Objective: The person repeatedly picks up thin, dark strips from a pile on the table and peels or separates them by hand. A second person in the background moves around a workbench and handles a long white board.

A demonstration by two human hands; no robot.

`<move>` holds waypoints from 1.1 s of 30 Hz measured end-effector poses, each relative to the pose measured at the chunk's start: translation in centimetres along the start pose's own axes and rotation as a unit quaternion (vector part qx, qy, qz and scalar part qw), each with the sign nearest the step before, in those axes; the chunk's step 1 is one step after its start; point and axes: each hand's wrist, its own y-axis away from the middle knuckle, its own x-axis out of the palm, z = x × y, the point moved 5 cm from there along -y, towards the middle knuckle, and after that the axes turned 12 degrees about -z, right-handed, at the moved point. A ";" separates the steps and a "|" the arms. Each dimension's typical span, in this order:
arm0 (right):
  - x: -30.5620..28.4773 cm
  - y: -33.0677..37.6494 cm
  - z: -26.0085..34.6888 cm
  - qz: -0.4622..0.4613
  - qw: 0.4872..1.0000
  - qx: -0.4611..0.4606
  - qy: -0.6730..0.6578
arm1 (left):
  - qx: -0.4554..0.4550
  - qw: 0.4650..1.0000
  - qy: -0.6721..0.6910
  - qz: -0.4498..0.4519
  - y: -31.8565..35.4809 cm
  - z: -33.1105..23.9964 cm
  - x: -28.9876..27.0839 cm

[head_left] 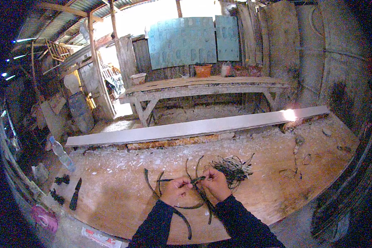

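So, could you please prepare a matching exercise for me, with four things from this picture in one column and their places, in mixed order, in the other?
Things
1. Dark strip
2. Dark knife
3. Tangle of thin strands
4. Orange pot

Places
A. On the bench at the back
B. On the wooden worktop, close beyond the right hand
C. Between the fingertips of the right hand and the left hand
D. Toward the left side, beside two dark clumps

Right pairs: 1-C, 2-D, 3-B, 4-A.
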 end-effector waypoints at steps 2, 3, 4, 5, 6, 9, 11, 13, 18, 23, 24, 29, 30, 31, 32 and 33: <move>-0.2 0.1 1.0 -0.026 0.983 -0.113 0.143 | -0.014 0.999 0.008 0.030 0.3 0.1 0.4; -0.2 0.1 1.3 -0.043 0.980 -0.115 0.159 | -0.020 0.999 0.011 0.044 0.4 0.3 0.6; -0.2 0.3 1.5 -0.060 0.976 -0.117 0.175 | -0.023 0.997 -0.001 0.072 0.5 0.5 0.9; -0.1 0.5 1.9 -0.076 0.971 -0.119 0.190 | -0.024 0.995 -0.014 0.100 0.6 0.7 1.2; -0.1 0.7 2.5 -0.077 0.961 -0.142 0.223 | -0.026 0.991 -0.027 0.129 0.7 1.0 1.5; 0.0 0.8 4.0 -0.092 0.922 -0.201 0.318 | 0.164 0.970 -0.044 0.176 1.1 0.0 3.1; -0.5 0.6 4.5 -0.119 0.889 -0.228 0.379 | 0.100 0.975 -0.031 0.196 1.4 0.4 3.2; -1.2 0.3 4.1 -0.150 0.906 -0.194 0.345 | 0.069 0.976 -0.030 0.207 1.6 0.3 3.4; -1.7 -0.7 2.3 -0.168 0.938 -0.161 0.257 | -0.064 0.966 0.010 0.250 2.3 -0.1 3.5; -1.5 -0.4 2.7 -0.144 0.923 -0.210 0.288 | 0.028 0.985 0.007 0.171 1.8 -0.7 3.7; -1.6 -0.4 2.6 -0.143 0.922 -0.195 0.302 | 0.095 0.983 0.009 0.159 1.7 -1.3 3.6; -1.9 -0.9 1.9 -0.161 0.923 -0.179 0.301 | 0.151 0.952 -0.222 -0.145 0.7 -2.8 0.0; -1.8 -1.0 1.5 -0.149 0.937 -0.178 0.262 | 0.241 0.900 -0.282 -0.228 1.2 -4.1 -0.7; -1.8 -1.1 1.1 -0.136 0.949 -0.176 0.221 | 0.165 0.924 -0.237 -0.250 0.8 -3.6 -1.5; -1.7 -1.1 0.9 -0.123 0.960 -0.175 0.180 | 0.129 0.938 -0.174 -0.272 0.5 -3.4 -2.2; -1.4 -1.0 0.7 -0.095 0.964 -0.175 0.175 | 0.092 0.946 -0.109 -0.293 0.3 -3.0 -2.9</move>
